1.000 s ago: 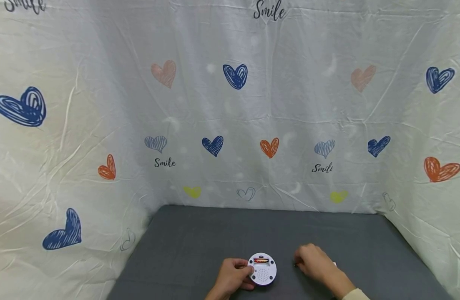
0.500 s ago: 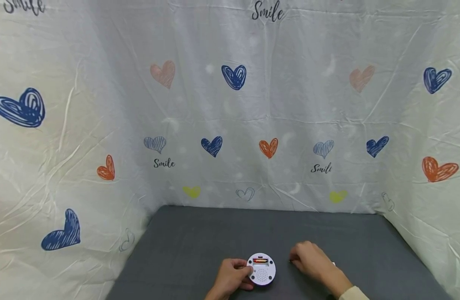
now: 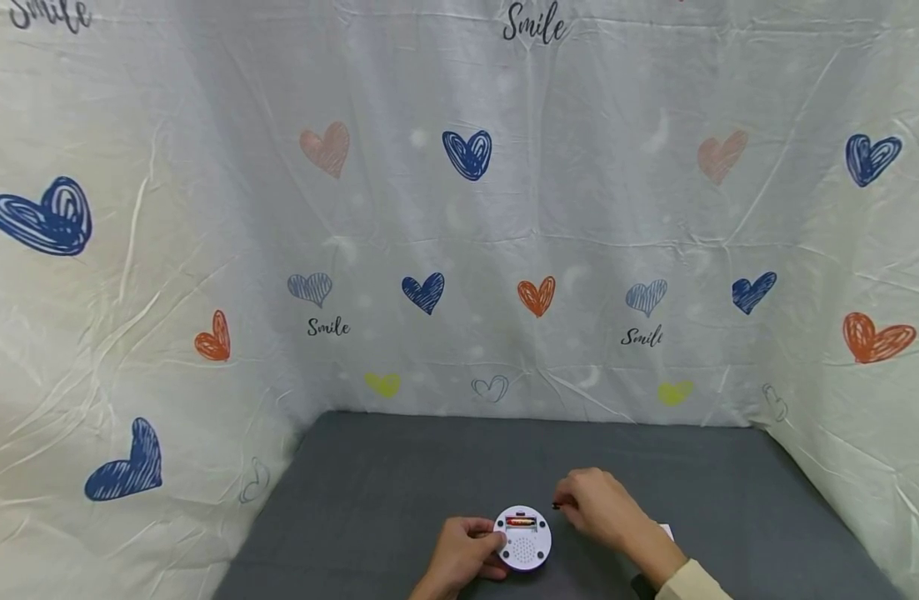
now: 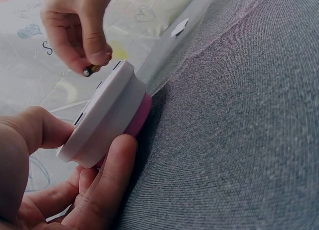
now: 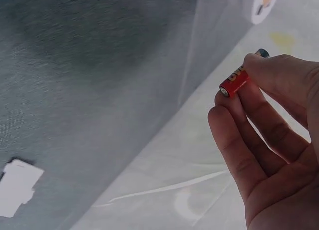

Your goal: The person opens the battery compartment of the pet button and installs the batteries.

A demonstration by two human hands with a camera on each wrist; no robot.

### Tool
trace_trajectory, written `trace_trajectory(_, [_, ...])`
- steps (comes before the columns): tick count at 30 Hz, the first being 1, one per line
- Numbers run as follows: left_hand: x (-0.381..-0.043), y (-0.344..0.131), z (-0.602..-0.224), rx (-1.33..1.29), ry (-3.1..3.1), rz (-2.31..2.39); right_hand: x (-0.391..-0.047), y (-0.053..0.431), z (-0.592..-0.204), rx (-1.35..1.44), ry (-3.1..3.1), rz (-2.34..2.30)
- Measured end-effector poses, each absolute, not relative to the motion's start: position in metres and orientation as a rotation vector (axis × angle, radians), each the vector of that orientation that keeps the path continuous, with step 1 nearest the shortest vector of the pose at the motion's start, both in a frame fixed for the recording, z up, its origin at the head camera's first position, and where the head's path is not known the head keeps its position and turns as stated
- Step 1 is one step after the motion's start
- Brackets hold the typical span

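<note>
My left hand (image 3: 459,554) grips a round white device (image 3: 525,552) by its left edge, thumb on the upturned face and fingers beneath. That face has speaker holes, several dark feet and an uncovered battery compartment with one red battery (image 3: 521,522) lying in it. In the left wrist view the device (image 4: 102,113) is tilted and its underside is pink. Just right of it and above the table, my right hand (image 3: 597,504) pinches a second battery (image 5: 234,81), red with a dark end, between thumb and fingertips. The other fingers of that hand are loosely bent.
A small white plastic cover (image 5: 19,187) with tabs lies on the grey tabletop (image 3: 399,475), partly behind my right wrist in the head view. A dark object (image 3: 643,587) shows beside the right sleeve. A white cloth with printed hearts (image 3: 534,208) encloses the table.
My right hand has moved left and slightly up, closer to the device, and the battery in its fingers now shows. The left hand and the device have stayed in place.
</note>
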State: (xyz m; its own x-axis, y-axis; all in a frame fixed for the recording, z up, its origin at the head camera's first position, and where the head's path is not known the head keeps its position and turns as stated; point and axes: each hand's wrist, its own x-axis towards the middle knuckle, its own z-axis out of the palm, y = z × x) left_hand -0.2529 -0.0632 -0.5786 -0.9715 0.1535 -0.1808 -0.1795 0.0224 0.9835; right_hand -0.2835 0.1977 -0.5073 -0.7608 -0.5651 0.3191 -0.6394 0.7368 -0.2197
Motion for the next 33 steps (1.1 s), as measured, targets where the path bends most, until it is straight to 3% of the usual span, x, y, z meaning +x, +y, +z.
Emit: trace_trajectory(33, [-0.254,-0.065,-0.58,-0.005,2.061,2.038,-0.277,0.136,-0.506,1.061,-2.692,0.54])
